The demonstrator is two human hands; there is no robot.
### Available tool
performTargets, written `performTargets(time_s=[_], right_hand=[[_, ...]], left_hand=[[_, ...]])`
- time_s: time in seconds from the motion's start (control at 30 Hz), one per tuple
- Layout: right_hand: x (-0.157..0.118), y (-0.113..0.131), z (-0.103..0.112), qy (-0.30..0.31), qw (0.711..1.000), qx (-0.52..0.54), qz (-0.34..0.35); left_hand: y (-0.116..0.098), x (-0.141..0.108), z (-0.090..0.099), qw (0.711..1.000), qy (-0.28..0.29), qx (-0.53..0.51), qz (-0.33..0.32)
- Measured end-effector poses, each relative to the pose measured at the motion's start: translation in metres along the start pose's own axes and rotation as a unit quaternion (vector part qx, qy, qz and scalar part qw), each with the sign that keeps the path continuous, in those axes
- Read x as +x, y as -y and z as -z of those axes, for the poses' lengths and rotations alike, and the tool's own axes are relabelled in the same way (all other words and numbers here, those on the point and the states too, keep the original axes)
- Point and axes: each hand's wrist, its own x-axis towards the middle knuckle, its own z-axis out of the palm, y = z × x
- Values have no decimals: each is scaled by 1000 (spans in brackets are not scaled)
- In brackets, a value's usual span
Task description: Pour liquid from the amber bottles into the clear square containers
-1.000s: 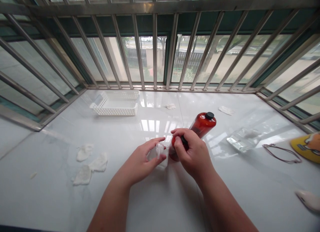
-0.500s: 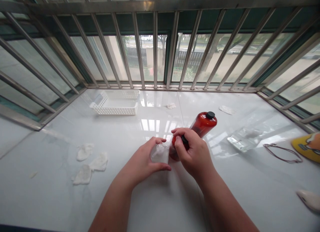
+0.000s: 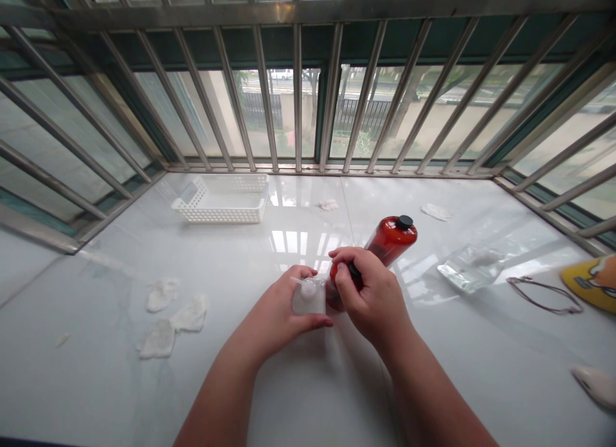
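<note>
My left hand (image 3: 283, 309) is wrapped round a small clear container (image 3: 310, 299) with a whitish knob-like top. Just to its right, my right hand (image 3: 368, 290) has its fingers closed on the black cap of a small red bottle (image 3: 335, 293), which is partly hidden behind the fingers. The container and this bottle are side by side, very close together. Behind my right hand stands a larger red bottle (image 3: 392, 238) with a black cap.
A white perforated basket (image 3: 221, 213) sits at the back left. Crumpled white tissues (image 3: 190, 313) lie at the left, others near the window bars. At right are a clear plastic packet (image 3: 469, 267), a brown cord loop (image 3: 543, 295) and a yellow object (image 3: 591, 281).
The clear container has tilted slightly in my left hand, so its whitish top and a thin strip at its upper left show more. My right hand has barely moved.
</note>
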Motion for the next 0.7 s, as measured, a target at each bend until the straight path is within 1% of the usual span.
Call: performTargets(time_s=[0.07,0.2,0.27,0.33,0.4,0.5,0.57,0.7], right_hand=[[0,0,0,0,1000,0,-1],[0,0,0,1,1000,0,-3],[1,0,0,1,1000,2,-2],[1,0,0,1,1000,4,-1],[1,0,0,0,1000,6,1],[1,0,0,-3,1000,6,4],[1,0,0,-3,1000,4,5],[0,1,0,-1,1000,0,-1]], left_hand=[[0,0,-1,1000,4,-5,0],[-1,-1,-2,1000,-3,-11,25],[-1,-2,-2,1000,-1,-9,23],[-1,-2,-2,1000,-2,-3,5],[0,-1,-1,1000,-2,6,-28],[0,0,-1,998,9,14,-67],[-1,-1,-1,998,9,13,-58],[-1,-4,-1,1000,-8,10,6]])
